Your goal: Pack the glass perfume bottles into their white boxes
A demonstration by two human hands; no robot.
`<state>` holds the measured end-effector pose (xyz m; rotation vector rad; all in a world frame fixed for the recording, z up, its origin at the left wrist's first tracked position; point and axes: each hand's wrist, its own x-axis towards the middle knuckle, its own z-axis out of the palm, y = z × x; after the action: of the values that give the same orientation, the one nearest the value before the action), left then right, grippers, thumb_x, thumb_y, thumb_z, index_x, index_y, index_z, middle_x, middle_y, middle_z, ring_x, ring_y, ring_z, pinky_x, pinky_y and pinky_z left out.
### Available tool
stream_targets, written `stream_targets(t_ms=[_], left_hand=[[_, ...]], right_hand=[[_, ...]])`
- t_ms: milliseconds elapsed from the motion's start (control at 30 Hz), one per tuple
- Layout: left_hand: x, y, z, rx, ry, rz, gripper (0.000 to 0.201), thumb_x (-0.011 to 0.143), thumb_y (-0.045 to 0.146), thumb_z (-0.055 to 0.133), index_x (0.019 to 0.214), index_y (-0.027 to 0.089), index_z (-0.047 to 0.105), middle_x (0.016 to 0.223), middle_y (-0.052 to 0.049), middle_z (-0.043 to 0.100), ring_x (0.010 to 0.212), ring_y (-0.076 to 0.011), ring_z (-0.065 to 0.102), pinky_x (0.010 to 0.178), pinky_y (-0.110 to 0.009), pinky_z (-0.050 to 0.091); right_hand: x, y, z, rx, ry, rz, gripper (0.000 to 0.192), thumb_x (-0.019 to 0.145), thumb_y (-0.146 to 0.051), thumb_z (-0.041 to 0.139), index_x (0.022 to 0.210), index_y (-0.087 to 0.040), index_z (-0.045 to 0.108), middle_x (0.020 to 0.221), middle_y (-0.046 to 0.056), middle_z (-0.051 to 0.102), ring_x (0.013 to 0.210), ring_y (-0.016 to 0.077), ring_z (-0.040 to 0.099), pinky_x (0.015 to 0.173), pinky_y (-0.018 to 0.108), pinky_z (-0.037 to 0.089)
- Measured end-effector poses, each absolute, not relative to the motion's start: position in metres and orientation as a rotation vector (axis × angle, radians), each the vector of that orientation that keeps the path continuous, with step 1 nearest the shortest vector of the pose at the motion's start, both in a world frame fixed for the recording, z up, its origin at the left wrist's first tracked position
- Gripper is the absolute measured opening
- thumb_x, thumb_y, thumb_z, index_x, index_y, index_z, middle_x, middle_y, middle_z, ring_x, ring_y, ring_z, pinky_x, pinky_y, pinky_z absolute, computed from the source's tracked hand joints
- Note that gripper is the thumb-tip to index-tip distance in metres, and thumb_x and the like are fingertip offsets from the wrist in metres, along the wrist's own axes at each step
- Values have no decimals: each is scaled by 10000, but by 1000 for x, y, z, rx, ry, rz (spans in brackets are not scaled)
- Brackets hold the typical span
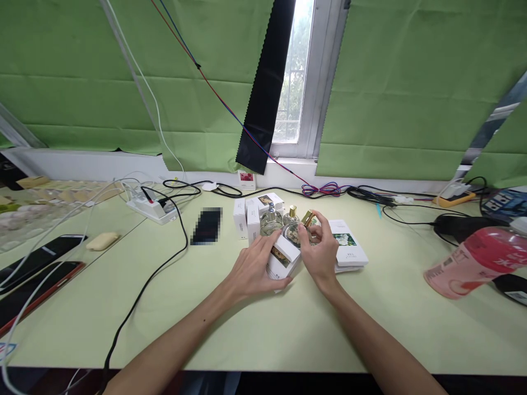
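My left hand (pixel 252 265) is closed around a small white box (pixel 285 257) with a flower picture, held tilted above the table. Just right of it, my right hand (pixel 320 249) grips a glass perfume bottle with a gold cap (pixel 308 218); the fingers cover much of its body. Close behind the hands stand another clear glass bottle (pixel 270 220) with a silvery top and a bottle with a gold top (pixel 292 212). A round glass piece (pixel 291 233) shows between the hands; whether it belongs to the held bottle is unclear.
White boxes (pixel 252 219) stand behind my left hand, and flat white boxes (pixel 349 244) lie at right. A pink bottle (pixel 469 263) stands far right. Phones (pixel 37 258), a power strip (pixel 154 208) and a black cable (pixel 164 259) lie on the left.
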<state>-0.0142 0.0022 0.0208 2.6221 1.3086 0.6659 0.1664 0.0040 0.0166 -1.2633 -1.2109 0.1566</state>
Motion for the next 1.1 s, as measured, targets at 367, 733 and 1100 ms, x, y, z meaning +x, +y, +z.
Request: stream_targets(t_ms=[367,733,1100], left_hand=[[-13,3,20,2612,1320,662,993,743,552,718,1562,230,258,1388,-128,591,1212,-334,584,847,-445,539],[-12,3,18,2598,1307,704,1017,733,522,736,1582,257,242,1388,-129,591,1215,-349,575,851,-434,540],[-12,3,15,2553,1225,777,1000,723,468,755,1559,222,265,1410,-142,574,1239,-353,572,936,-483,543]], right_hand=[[165,3,17,-1302,-1226,163,471,910,-421,624,1302,-160,628,697,-1,680,633,158,638,633,262,535],[165,3,17,-1311,-1228,171,471,909,-418,632,1304,-160,628,693,-9,675,594,144,609,600,251,502],[163,2,17,-1287,-1248,139,452,915,-401,626,1298,-160,628,679,-20,666,560,132,583,585,247,487]])
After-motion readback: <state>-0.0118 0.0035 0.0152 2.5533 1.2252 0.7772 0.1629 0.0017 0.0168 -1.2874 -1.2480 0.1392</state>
